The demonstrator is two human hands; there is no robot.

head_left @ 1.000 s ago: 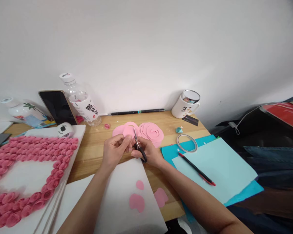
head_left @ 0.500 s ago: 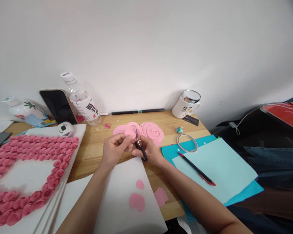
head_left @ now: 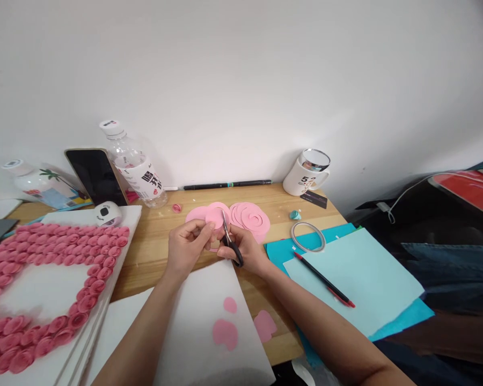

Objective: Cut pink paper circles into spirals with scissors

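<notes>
Apparently I'm cutting: mid-frame, my left grip (head_left: 187,245) pinches pink paper (head_left: 214,216), my right grip (head_left: 248,251) holds scissors (head_left: 234,252); next snip likely calls for turning the paper.

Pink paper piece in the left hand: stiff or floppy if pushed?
Probably fairly stiff at this size: the pink paper piece is pinched near its edge by the left hand, with no obvious droop. Likely very light and easily creased, since it looks thin. The pink spiral nearby would probably be floppier, given its narrow turns.
</notes>
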